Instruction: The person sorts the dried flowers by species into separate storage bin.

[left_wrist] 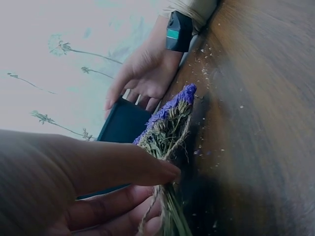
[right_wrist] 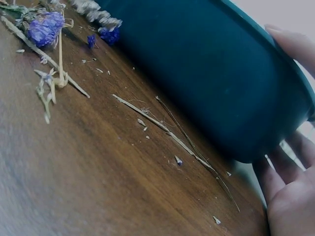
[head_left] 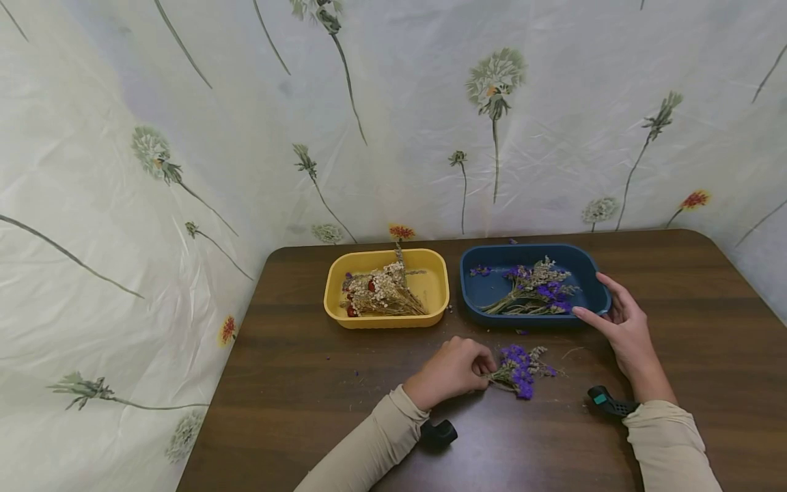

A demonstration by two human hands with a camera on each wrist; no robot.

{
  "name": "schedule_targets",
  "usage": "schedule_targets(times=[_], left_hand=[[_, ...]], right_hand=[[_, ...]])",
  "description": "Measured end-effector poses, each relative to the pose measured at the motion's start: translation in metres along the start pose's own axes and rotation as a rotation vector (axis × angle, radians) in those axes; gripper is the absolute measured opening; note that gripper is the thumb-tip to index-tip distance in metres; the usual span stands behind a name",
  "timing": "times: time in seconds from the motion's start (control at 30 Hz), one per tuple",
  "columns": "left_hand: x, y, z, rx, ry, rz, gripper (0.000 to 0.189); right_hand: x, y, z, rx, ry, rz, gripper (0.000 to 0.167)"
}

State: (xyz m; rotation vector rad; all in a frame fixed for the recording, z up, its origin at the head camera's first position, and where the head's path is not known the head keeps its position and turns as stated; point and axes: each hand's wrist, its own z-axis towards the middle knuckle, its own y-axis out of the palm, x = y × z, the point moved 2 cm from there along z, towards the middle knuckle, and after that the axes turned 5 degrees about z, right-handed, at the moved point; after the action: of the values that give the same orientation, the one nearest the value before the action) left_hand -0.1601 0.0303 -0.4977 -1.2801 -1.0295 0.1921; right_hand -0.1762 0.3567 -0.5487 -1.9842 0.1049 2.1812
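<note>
My left hand [head_left: 453, 370] pinches the stems of a small bunch of purple dried flowers [head_left: 520, 369] just above the table. In the left wrist view, twine is wrapped round the stems of the bunch [left_wrist: 167, 115], near the thumb. My right hand [head_left: 628, 329] grips the right end of a blue tray [head_left: 470, 292], thumb at the rim and fingers round the end wall. Inside that tray lie more dried flowers [head_left: 535, 290], purple and pale. In the right wrist view, the fingers [right_wrist: 283, 172] reach round the tray's lower corner.
A yellow tray [head_left: 439, 294] stands left of the blue one, holding dried flowers [head_left: 384, 290] in cream and red. Loose stem pieces [right_wrist: 170, 132] and petal crumbs lie on the brown wooden table [head_left: 295, 383]. A flower-printed curtain [head_left: 393, 137] hangs behind the table.
</note>
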Motion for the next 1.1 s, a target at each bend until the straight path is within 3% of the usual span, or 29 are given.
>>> schedule_targets(times=[0.33,0.7,0.87,1.1], left_hand=[[-0.001,-0.009,0.001,0.022,0.047,-0.092,0.012],[-0.01,-0.037,0.004,0.082,0.062,-0.19,0.014],[-0.013,-0.051,0.011,0.115,0.06,-0.258,0.014],[-0.015,-0.072,0.031,0.174,0.029,-0.257,0.014]], right_hand=[[0.001,0.0,0.0,0.0,-0.005,0.022,0.078],[0.0,0.001,-0.001,-0.008,-0.031,0.02,0.077],[-0.001,0.002,-0.001,-0.007,-0.036,0.008,0.077],[-0.001,0.002,0.0,0.0,-0.029,0.055,0.077]])
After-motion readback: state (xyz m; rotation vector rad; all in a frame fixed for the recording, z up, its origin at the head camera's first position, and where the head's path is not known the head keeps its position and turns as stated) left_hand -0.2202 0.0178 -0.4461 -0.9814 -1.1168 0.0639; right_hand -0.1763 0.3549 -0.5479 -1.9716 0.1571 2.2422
